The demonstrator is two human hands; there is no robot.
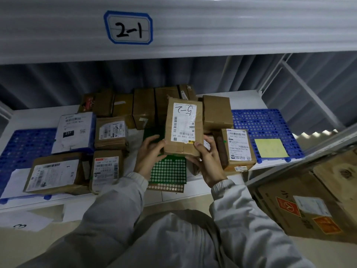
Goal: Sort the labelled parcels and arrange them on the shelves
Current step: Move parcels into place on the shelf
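Brown cardboard parcel with a white label marked "5-2" is held over the green perforated mat on the white shelf. Left hand grips its lower left corner, and right hand grips its lower right corner. Left of the mat lie other labelled parcels; right of it sits a blue mat bearing a yellow note.

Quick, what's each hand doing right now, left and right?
Left hand: grips the lower left edge of the brown parcel.
Right hand: grips the same parcel's lower right corner, thumb on its front.
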